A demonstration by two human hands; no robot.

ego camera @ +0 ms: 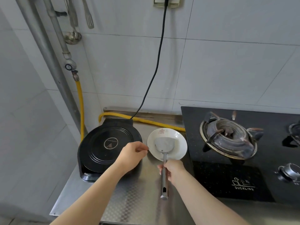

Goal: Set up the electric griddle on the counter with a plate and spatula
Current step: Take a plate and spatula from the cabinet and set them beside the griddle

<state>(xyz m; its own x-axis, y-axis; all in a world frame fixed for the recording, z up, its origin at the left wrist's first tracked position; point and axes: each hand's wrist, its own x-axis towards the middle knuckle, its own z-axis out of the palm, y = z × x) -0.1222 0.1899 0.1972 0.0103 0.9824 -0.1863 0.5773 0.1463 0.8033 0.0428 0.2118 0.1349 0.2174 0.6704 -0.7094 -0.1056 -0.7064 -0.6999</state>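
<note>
A round black electric griddle [103,145] sits lid-down on the steel counter [139,197] at the left, its black cord [159,51] plugged into the wall socket above. Right beside it stands a small white plate [179,140] with a pink flower print. A steel spatula [164,159] rests with its blade on the plate. My right hand [172,170] grips the spatula's handle just below the plate's rim. My left hand [133,155] hovers over the griddle's right edge, fingers loosely curled, fingertips close to the plate's left rim, holding nothing.
A black gas stove [240,151] with a burner fills the counter's right side. A yellow gas hose [146,120] runs behind the griddle and plate. A ladle [73,34] and a slotted turner [88,15] hang on the tiled wall. The counter's front edge is near.
</note>
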